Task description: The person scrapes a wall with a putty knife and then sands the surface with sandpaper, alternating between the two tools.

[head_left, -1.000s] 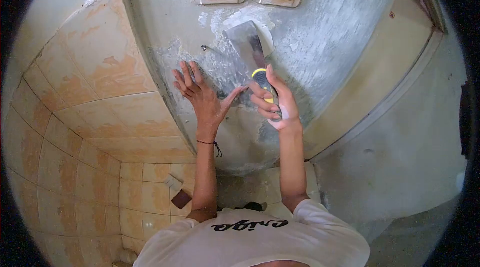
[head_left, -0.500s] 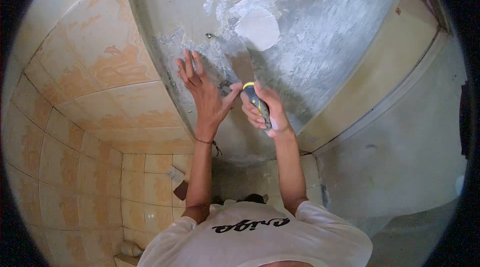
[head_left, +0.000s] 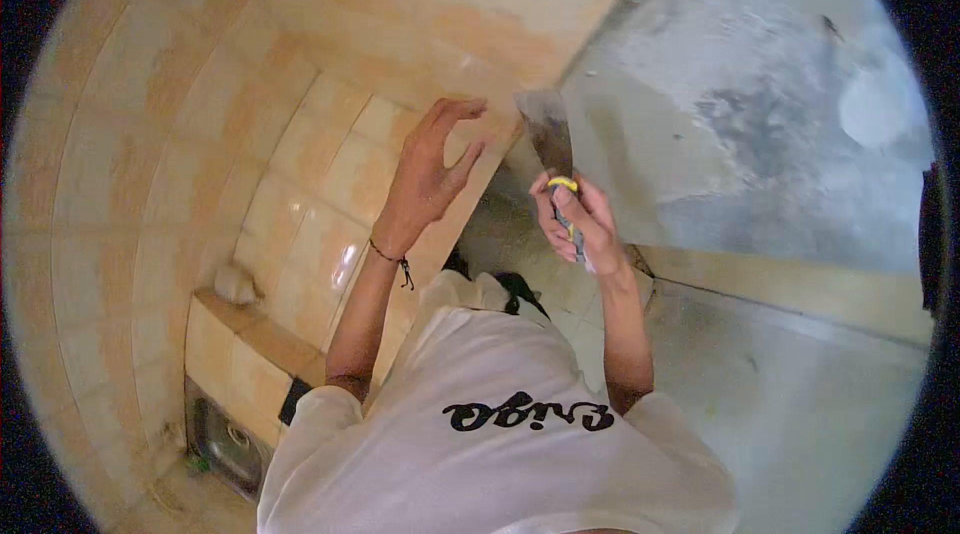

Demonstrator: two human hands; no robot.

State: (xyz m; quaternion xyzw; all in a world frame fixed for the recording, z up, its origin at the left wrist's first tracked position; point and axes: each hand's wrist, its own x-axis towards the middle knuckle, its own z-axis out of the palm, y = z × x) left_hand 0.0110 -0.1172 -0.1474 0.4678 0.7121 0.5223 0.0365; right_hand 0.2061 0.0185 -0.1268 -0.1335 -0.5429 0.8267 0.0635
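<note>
Head view: showed a steel-bladed putty knife (head_left: 548, 137) with a black and yellow handle, blade up, tip set at the corner where the orange-beige glazed wall tiles (head_left: 330, 84) met the grey, roughly skimmed plaster wall (head_left: 720, 104). Gripped low on the handle by the right hand (head_left: 578, 222), fingers wrapped tight about it. Stood just left of the blade: the left hand (head_left: 430, 179), empty, fingers spread and curled, tips near the tile edge; could not tell whether touching it. Wore a thin black cord bracelet (head_left: 390, 259) at that wrist. Hands apart, though close.

Farther right, carried a pale round patch of filler (head_left: 875, 109) on the plaster. Nearer, filled the lower frame with a white printed T-shirt (head_left: 500, 414); low at the left, held a tiled ledge (head_left: 250, 324) and a metal basin (head_left: 225, 439).

Judged risky: a blade edge that near the bare thumb, likely to nick it should the knife skid off the hard glaze. Equally, a pressed corner of the blade could chip a tile edge or gouge the soft skim. Low grip, so less control of the tip.
</note>
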